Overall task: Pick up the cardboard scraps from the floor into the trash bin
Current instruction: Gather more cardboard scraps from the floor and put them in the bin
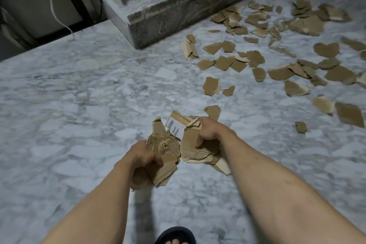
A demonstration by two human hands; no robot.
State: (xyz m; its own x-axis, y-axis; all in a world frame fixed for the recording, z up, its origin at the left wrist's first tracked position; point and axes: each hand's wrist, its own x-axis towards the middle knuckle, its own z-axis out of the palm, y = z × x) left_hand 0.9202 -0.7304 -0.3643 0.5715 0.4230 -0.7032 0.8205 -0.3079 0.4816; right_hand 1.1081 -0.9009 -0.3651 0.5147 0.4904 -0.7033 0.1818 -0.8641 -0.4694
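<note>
Two fistfuls of torn cardboard sit right under my view. My left hand (143, 154) is curled tight round a thick wad of scraps (158, 166), and my right hand (209, 130) grips a second bundle (190, 140) — one piece in it carries a white barcode label (174, 128). Both bundles are lifted clear of the marble floor (79, 105), pressed edge to edge between the hands. At the bottom edge I can see a dark slipper (175, 234) with toes showing.

Ahead and to my left the floor runs bare and wide as far as a dark threshold (39, 41), where a white cable (49, 0) trails down.

To my right it is crowded — loose cardboard scraps (277, 61) lie scattered from just past my right hand out to the far right edge, some overlapping, some well apart. One lone piece (213, 112) lies just beyond my right knuckles.

Farthest off, a raised stone step (178, 14) juts in, its corner near the closest scraps; more pieces lie along its foot. I see no trash bin from here.
</note>
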